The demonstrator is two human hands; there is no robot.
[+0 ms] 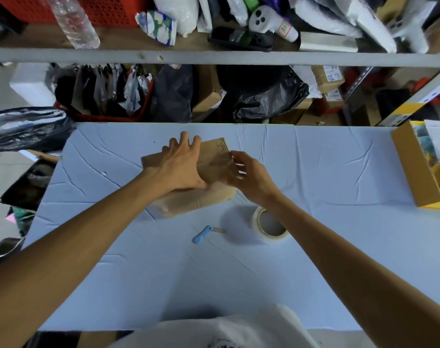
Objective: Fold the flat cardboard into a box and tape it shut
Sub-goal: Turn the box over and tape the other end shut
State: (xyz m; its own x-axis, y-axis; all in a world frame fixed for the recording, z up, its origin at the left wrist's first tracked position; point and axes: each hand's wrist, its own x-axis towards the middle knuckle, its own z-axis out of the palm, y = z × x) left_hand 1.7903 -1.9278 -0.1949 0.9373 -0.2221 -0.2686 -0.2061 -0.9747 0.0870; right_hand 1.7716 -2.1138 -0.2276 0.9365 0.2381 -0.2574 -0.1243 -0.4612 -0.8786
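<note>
Pressing the box (191, 200), left hand (181, 164) lies flat.

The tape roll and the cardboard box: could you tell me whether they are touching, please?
Apart. The head view shows a strip of bare blue tablecloth between the tape roll and the near right corner of the cardboard box.

The cardboard box (201, 202) sits mid-counter (326, 259). Before it, rightward, lies the tape roll (276, 239), the cutter (201, 236) just left of that. An open carton (414, 167) stands at the counter's right edge, shelves (213, 57) behind.
</note>
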